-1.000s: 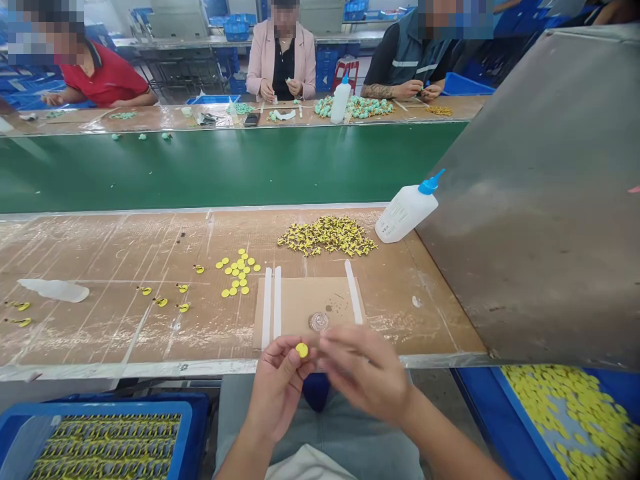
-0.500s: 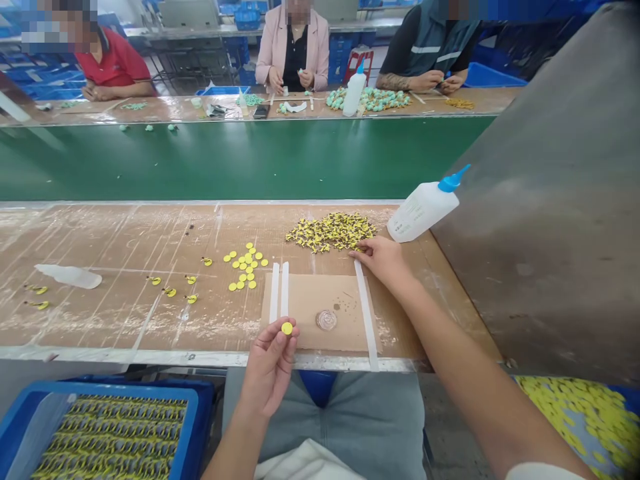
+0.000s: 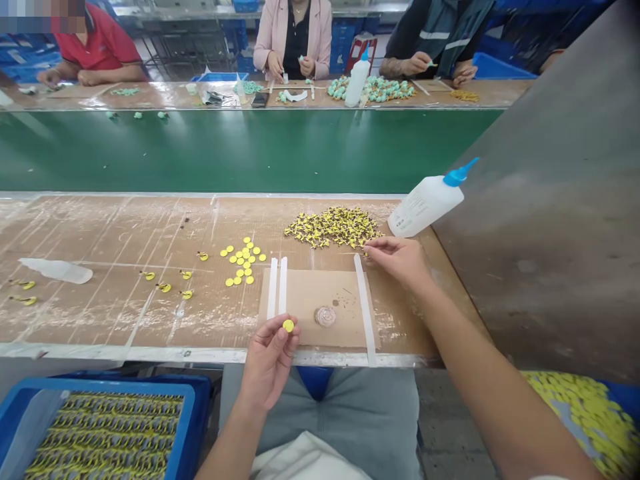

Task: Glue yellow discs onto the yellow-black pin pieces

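My left hand (image 3: 269, 365) pinches a small round yellow disc (image 3: 289, 325) between thumb and fingers, above the near edge of a cardboard sheet (image 3: 310, 287). At the right edge of a pile of small yellow-and-dark pieces (image 3: 333, 227), my right hand (image 3: 400, 261) has its thumb and fingertips pressed together. Whatever is between those fingertips is too small to make out. A small clear round dish (image 3: 325, 316) sits on the cardboard. Loose yellow discs (image 3: 245, 257) lie left of it. Farther left are several discs with dark pieces on them (image 3: 186, 294).
A white bottle with a blue nozzle (image 3: 425, 207) leans by a metal panel (image 3: 550, 200) at right. Blue trays of finished-looking pieces (image 3: 187, 427) and a heap of yellow discs (image 3: 585, 407) flank my lap. Beyond the green belt (image 3: 250, 150), several people work.
My right hand has shifted a little to the right along the pile's edge. The left hand still holds the disc in nearly the same place. The view has tilted slightly down.
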`<state>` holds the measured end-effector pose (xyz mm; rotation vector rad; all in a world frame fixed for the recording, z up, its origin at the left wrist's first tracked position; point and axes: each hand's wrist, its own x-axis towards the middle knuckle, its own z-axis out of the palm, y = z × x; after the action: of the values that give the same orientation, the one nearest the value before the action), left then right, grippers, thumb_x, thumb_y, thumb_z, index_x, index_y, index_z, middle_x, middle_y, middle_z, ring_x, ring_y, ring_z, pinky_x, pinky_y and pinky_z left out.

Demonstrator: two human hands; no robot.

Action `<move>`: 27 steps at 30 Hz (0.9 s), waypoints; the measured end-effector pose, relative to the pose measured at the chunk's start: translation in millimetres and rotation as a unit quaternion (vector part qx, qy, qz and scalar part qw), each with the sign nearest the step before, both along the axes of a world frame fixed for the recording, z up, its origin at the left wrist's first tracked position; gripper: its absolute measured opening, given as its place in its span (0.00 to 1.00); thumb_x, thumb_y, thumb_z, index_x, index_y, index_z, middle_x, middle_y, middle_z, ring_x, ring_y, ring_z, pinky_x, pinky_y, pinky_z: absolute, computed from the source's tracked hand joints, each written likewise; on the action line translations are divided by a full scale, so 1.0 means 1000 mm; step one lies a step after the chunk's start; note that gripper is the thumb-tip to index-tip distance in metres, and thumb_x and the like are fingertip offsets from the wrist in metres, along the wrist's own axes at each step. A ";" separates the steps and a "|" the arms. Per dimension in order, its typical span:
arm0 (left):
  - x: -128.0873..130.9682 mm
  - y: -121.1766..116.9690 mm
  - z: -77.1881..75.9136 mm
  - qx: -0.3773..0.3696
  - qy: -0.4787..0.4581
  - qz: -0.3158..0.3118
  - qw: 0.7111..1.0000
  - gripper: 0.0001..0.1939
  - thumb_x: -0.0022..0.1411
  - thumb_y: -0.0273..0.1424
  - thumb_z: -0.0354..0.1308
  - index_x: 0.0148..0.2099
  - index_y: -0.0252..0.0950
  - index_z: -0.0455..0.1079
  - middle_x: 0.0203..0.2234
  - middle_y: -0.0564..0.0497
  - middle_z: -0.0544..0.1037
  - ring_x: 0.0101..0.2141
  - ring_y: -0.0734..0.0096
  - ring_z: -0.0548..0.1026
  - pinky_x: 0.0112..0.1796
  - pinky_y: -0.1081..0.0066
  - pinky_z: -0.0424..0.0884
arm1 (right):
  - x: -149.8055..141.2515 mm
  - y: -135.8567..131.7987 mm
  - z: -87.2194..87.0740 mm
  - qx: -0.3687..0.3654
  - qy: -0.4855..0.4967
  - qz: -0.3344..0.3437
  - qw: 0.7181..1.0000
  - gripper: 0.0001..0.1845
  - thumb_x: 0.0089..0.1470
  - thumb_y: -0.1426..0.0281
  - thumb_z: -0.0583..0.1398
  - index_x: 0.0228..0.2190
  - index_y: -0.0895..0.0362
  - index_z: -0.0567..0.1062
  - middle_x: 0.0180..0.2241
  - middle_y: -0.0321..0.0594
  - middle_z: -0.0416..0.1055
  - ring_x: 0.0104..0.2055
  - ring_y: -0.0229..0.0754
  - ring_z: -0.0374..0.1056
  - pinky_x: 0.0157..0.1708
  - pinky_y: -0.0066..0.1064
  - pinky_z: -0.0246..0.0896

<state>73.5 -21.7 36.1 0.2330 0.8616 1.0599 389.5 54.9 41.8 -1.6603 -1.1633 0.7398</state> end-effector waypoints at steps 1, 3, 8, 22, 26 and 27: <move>0.000 0.000 0.000 0.000 0.004 -0.001 1.000 0.16 0.45 0.28 0.77 0.38 0.35 0.81 0.35 0.47 0.85 0.32 0.75 0.83 0.36 0.83 0.79 | -0.002 -0.004 -0.001 0.004 0.054 -0.006 0.998 0.14 0.47 0.58 0.66 0.31 0.55 0.78 0.27 0.39 0.77 0.27 0.43 0.74 0.32 0.35 0.74; 0.000 0.001 -0.001 0.002 0.013 -0.008 1.000 0.17 0.44 0.28 0.77 0.39 0.35 0.82 0.36 0.47 0.85 0.33 0.75 0.83 0.36 0.83 0.79 | -0.005 -0.011 -0.002 0.011 0.153 -0.011 0.988 0.17 0.47 0.54 0.66 0.31 0.55 0.76 0.29 0.39 0.78 0.26 0.39 0.74 0.29 0.31 0.75; 0.001 0.002 -0.002 0.021 0.040 -0.024 0.999 0.18 0.44 0.27 0.77 0.40 0.35 0.82 0.37 0.46 0.85 0.33 0.76 0.83 0.37 0.84 0.78 | -0.013 -0.020 -0.004 0.010 0.305 -0.007 0.952 0.18 0.41 0.57 0.71 0.30 0.55 0.76 0.31 0.37 0.79 0.26 0.34 0.74 0.26 0.23 0.74; 0.009 0.008 -0.008 0.162 0.143 0.030 0.976 0.12 0.53 0.31 0.73 0.41 0.38 0.81 0.35 0.49 0.84 0.32 0.76 0.82 0.37 0.79 0.79 | -0.028 -0.037 -0.015 0.073 0.132 -0.046 0.987 0.15 0.42 0.64 0.74 0.34 0.54 0.82 0.34 0.40 0.81 0.35 0.43 0.78 0.37 0.31 0.77; 0.009 0.011 -0.009 0.162 0.139 0.024 0.977 0.11 0.54 0.32 0.72 0.41 0.38 0.80 0.36 0.48 0.84 0.32 0.75 0.82 0.37 0.78 0.79 | -0.030 -0.046 -0.028 0.086 -0.043 -0.022 0.995 0.11 0.49 0.63 0.70 0.37 0.52 0.84 0.36 0.40 0.82 0.36 0.46 0.78 0.40 0.38 0.75; 0.009 0.011 -0.009 0.160 0.139 0.024 0.977 0.11 0.53 0.32 0.72 0.41 0.38 0.81 0.36 0.48 0.84 0.33 0.75 0.82 0.37 0.79 0.79 | -0.029 -0.046 -0.030 0.085 -0.072 -0.008 0.994 0.10 0.51 0.63 0.69 0.36 0.52 0.84 0.36 0.40 0.82 0.36 0.46 0.78 0.41 0.38 0.75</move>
<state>82.8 -10.4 26.9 0.6470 0.9452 1.2278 360.4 8.7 12.2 -1.5988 -1.2752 0.5017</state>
